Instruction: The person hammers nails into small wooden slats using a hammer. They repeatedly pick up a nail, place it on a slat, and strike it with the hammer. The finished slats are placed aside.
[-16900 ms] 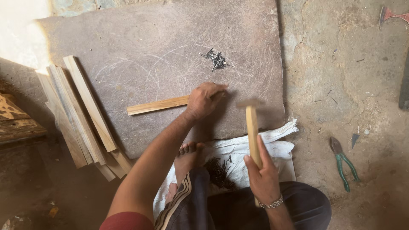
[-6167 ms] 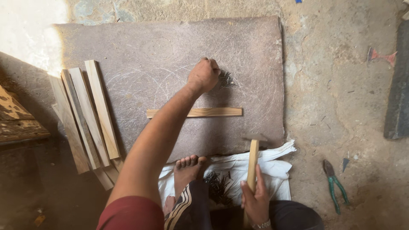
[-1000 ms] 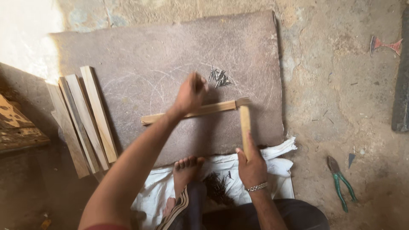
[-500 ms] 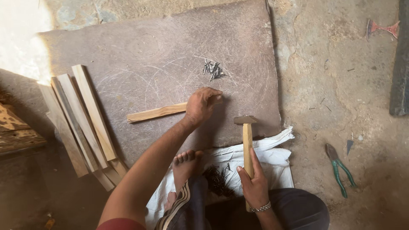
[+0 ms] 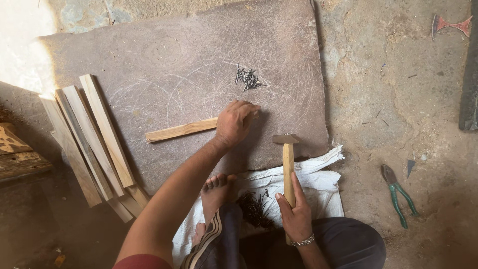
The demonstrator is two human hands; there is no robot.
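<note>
So the left hand (image 5: 235, 123) presses its fingers down on the wood strip (image 5: 181, 130), pinning it flat on the stone slab (image 5: 174, 60). Right hand (image 5: 295, 213) has fingers wrapped low around the hammer (image 5: 288, 167) handle, head up near the strip's right end, nails (image 5: 247, 78) lying just beyond.

Pale bare-wood strip (image 5: 181, 130), wooden-handled metal hammer (image 5: 288, 164), rough scratched matt stone slab (image 5: 164, 65).

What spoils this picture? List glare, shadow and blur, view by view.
Head view: sunlight blows out the top left corner, washing over the slab edge; deep shadow hides the floor at bottom left below the slats; the left hand on the strip, the right hand gripping the hammer, the nails and the pliers are sharp, without motion blur.
</note>
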